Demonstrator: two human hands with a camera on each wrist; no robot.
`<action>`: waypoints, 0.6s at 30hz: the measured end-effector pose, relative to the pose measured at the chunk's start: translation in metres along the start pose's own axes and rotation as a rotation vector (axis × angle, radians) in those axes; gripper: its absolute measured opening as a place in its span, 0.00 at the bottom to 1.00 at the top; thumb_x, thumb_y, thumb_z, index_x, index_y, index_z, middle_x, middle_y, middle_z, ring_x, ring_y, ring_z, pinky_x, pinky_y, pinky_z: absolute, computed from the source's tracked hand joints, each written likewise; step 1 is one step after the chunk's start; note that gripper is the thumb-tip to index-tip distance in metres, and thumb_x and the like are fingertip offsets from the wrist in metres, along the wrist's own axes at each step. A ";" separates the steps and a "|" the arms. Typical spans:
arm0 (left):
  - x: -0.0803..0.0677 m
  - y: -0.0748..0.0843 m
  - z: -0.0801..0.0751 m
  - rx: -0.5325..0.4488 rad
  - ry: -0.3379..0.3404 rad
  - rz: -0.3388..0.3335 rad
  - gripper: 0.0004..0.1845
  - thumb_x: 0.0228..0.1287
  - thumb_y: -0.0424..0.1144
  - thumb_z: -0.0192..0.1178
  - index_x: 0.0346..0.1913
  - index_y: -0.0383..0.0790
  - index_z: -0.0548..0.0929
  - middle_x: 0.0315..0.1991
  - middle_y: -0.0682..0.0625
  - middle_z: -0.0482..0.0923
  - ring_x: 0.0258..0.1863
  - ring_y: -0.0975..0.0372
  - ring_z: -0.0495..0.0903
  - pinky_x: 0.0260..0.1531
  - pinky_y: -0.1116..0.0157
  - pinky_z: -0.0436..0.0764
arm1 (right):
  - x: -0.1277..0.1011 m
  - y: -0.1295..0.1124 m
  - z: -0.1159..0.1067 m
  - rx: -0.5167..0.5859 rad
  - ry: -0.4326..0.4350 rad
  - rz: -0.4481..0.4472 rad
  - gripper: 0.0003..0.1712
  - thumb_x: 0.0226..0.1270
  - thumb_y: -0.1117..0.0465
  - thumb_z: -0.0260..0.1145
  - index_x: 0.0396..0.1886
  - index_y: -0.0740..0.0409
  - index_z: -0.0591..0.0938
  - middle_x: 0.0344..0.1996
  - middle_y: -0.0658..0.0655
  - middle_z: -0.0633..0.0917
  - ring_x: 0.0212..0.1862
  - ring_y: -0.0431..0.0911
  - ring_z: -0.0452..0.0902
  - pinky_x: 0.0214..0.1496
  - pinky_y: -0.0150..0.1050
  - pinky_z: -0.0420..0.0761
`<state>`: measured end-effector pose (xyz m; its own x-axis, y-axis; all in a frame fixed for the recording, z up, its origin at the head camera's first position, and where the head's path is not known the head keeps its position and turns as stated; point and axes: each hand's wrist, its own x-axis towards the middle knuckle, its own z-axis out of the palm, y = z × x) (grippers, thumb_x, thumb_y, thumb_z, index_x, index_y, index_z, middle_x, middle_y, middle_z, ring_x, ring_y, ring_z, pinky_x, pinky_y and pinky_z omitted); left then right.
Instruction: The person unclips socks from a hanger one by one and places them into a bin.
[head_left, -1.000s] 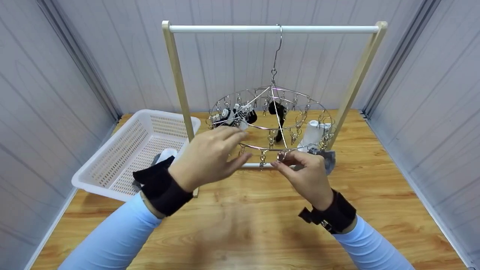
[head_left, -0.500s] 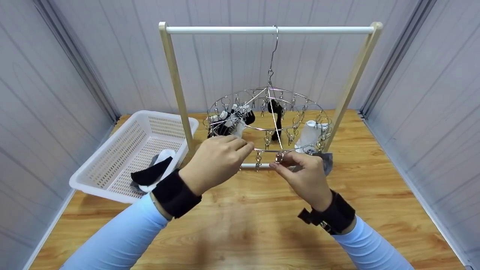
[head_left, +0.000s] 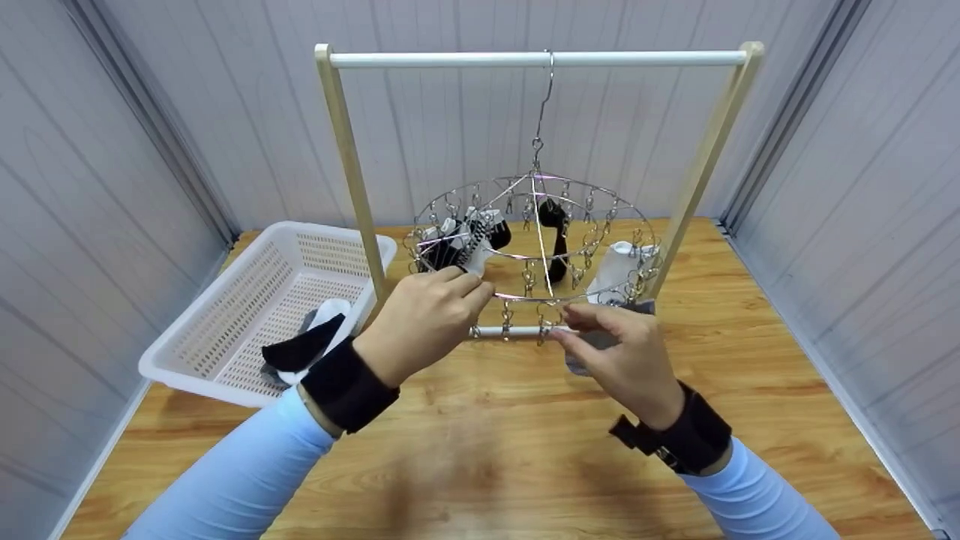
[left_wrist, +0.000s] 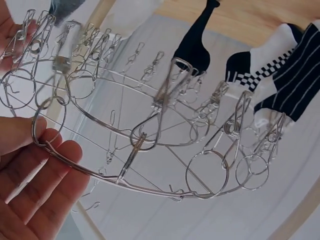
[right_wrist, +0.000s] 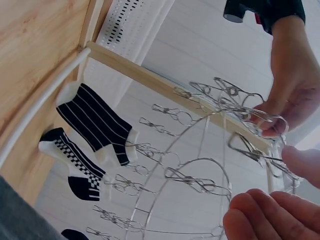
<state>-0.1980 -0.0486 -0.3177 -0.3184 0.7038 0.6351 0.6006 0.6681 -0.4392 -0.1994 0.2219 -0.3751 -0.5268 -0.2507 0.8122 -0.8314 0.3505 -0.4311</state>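
A round wire clip hanger (head_left: 517, 298) hangs from a rack, with many small metal clips around it. My left hand (head_left: 427, 315) pinches its front rim between thumb and fingers, seen closely in the left wrist view. My right hand (head_left: 619, 345) is at the front right of the rim, thumb and fingers apart beside a dangling clip (right_wrist: 250, 150). Striped and checkered black-and-white socks (right_wrist: 95, 120) hang from clips at the left, a black sock (head_left: 556, 240) at the back. A white sock (head_left: 619, 270) hangs at the right, and a grey sock (head_left: 577, 361) is partly hidden behind my right hand.
The rack has a white top bar (head_left: 442, 60) and wooden side posts (head_left: 349, 150). On the left of the wooden table (head_left: 480, 450) stands a white perforated basket (head_left: 247, 300) holding black, white and grey socks (head_left: 304, 345). Panel walls enclose the back and sides.
My left hand has come down onto the rim and taken hold of it. The hanger's front has turned slightly left. My right fingers have parted from the clip they pinched.
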 end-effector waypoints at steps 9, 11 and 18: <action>-0.006 -0.009 0.000 -0.055 -0.009 -0.044 0.07 0.65 0.24 0.68 0.43 0.32 0.90 0.34 0.44 0.90 0.30 0.55 0.89 0.31 0.62 0.91 | 0.013 0.009 -0.034 0.012 0.163 -0.070 0.11 0.52 0.83 0.75 0.36 0.72 0.90 0.31 0.70 0.91 0.41 0.26 0.86 0.47 0.20 0.85; -0.008 -0.011 0.001 -0.071 -0.012 -0.058 0.07 0.63 0.23 0.67 0.43 0.32 0.90 0.33 0.44 0.90 0.30 0.55 0.88 0.31 0.61 0.91 | 0.015 0.014 -0.040 -0.012 0.165 -0.075 0.11 0.54 0.83 0.73 0.37 0.72 0.90 0.32 0.70 0.91 0.42 0.26 0.85 0.50 0.20 0.85; -0.013 -0.018 0.004 -0.118 -0.002 -0.092 0.06 0.63 0.20 0.63 0.37 0.32 0.87 0.31 0.45 0.88 0.28 0.54 0.88 0.29 0.61 0.91 | 0.019 0.034 -0.061 -0.135 0.078 -0.111 0.16 0.60 0.81 0.68 0.47 0.71 0.90 0.45 0.69 0.92 0.50 0.45 0.88 0.65 0.22 0.80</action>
<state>-0.2077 -0.0688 -0.3202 -0.3775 0.6413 0.6680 0.6506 0.6970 -0.3015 -0.2274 0.2837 -0.3505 -0.4136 -0.2261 0.8819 -0.8496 0.4440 -0.2846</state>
